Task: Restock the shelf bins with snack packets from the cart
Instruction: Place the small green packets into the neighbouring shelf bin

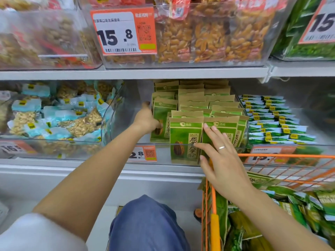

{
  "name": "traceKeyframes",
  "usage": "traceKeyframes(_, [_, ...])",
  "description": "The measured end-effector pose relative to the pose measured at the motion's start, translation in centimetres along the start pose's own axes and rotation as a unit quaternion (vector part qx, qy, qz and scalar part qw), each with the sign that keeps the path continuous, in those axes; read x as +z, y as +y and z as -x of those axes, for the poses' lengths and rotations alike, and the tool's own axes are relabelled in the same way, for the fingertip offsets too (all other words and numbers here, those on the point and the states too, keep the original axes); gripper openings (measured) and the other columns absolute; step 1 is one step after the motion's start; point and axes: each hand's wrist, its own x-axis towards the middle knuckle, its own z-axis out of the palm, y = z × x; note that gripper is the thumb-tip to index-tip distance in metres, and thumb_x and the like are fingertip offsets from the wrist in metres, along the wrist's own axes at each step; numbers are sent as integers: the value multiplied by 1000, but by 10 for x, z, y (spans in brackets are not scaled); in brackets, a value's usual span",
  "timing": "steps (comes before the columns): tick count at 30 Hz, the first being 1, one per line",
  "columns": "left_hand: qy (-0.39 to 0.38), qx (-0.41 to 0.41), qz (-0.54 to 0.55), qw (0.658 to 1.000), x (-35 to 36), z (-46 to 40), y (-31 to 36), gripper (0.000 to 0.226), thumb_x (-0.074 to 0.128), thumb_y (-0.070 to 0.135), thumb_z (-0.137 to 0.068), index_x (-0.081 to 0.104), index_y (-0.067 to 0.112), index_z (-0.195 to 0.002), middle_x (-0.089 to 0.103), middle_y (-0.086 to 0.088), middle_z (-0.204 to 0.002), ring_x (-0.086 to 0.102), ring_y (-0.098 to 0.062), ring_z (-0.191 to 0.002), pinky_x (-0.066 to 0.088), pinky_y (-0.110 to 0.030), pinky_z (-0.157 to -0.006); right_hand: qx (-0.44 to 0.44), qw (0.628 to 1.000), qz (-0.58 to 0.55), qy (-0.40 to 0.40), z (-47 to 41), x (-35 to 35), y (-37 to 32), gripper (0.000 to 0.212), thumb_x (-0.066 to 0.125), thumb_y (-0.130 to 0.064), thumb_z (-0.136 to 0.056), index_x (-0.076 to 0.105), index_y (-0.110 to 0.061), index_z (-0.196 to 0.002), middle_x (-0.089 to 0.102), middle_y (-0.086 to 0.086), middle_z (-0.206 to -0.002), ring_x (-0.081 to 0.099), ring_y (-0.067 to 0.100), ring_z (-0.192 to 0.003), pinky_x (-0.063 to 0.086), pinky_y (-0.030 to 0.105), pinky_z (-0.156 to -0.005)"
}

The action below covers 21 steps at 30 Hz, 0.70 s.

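Now the left hand (146, 120) grips a packet (161, 120) at the left of the bin (126, 105), likely squaring its row. Right hand (220, 156), fingers straight, steadies the bin's front packets (184, 140); more wait in the cart (212, 205) right of it.

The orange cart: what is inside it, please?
The orange cart holds loose green snack packets, piled untidily. What lies under the pile cannot be seen, and the right hand covers part of the rim.

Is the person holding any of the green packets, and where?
The left hand grips a green packet by its left edge. The right hand lies flat against the front packets, holding nothing.
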Motion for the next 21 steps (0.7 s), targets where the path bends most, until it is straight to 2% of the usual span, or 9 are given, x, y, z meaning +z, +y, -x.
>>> traceKeyframes(2, [36,48,-58,996,0,-4,5,63,74,6,-78,38,2,-129,55,-19,-123,55,-35,-112,46,-35,-85,2,1000,-10,1,1,1,0,34,47,-20,-90,63,-20,-120,26,-3,-155,6,8,-145,4,33,-120])
traceKeyframes(5, [75,67,-59,993,8,-12,7,54,69,4,-79,42,0,-125,49,-23,-127,50,-38,-114,43,-37,-90,7,1000,-17,-4,1,1,1,36,44,-21,-92,62,-21,-122,20,-9,-154,3,6,-145,-5,23,-119])
traceKeyframes(10, [14,49,-65,997,21,-15,4,57,70,15,-84,38,4,-131,58,-20,-123,56,-37,-112,44,-33,-84,8,999,-31,-4,1,2,2,41,34,-26,-92,61,-20,-123,23,-5,-155,-1,3,-145,-5,23,-119])
traceKeyframes(13, [10,54,-106,993,18,-15,1,58,70,19,-84,37,4,-130,61,-21,-117,58,-40,-108,43,-35,-77,8,1000,-29,-2,1,2,2,41,34,-26,-92,61,-20,-123,25,-3,-156,-1,3,-145,-5,23,-119])
traceKeyframes(16, [32,58,-168,984,17,-12,4,53,68,21,-87,37,2,-125,61,-25,-112,59,-43,-102,44,-41,-73,7,1000,-29,-2,1,2,2,41,34,-26,-92,61,-20,-123,25,-3,-156,0,4,-145,-4,23,-119])
traceKeyframes(18, [63,62,-207,974,16,-8,8,52,67,20,-87,36,1,-124,62,-25,-109,60,-43,-99,41,-40,-69,7,1000,-28,-3,1,2,2,41,34,-26,-93,60,-21,-123,24,-3,-156,1,5,-146,-4,24,-119])
traceKeyframes(21, [114,69,-221,966,12,-3,10,44,65,19,-87,40,0,-118,62,-26,-105,60,-45,-95,42,-41,-68,6,1000,-24,-8,2,2,2,42,33,-26,-92,60,-21,-123,24,-2,-156,2,6,-146,-2,27,-120])
